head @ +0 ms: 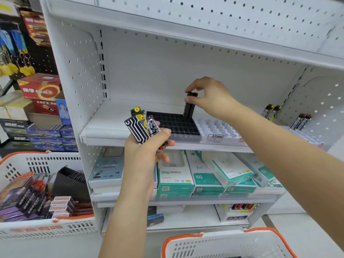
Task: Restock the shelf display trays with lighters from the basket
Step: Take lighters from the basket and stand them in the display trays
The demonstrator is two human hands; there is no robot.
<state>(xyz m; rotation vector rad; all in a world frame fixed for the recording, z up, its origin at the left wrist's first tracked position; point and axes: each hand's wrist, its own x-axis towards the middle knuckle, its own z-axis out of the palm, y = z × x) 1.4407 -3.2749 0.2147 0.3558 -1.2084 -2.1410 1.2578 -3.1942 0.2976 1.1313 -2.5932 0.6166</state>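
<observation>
Pinching a black lighter [189, 107] over the black tray [173, 123], right hand [210, 97]; left hand [147, 146] grips patterned lighters [141, 125]; boxes [202, 175] read "100".

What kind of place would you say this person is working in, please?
Most likely a small retail shop: white pegboard shelving holds boxed goods, shopping baskets sit nearby, and the right hand sets a lighter into a display tray.

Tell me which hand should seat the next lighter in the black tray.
Right. The right hand already pinches a black lighter upright over the black tray's back corner, while the left hand grips a bundle of lighters in front of the shelf.
</observation>
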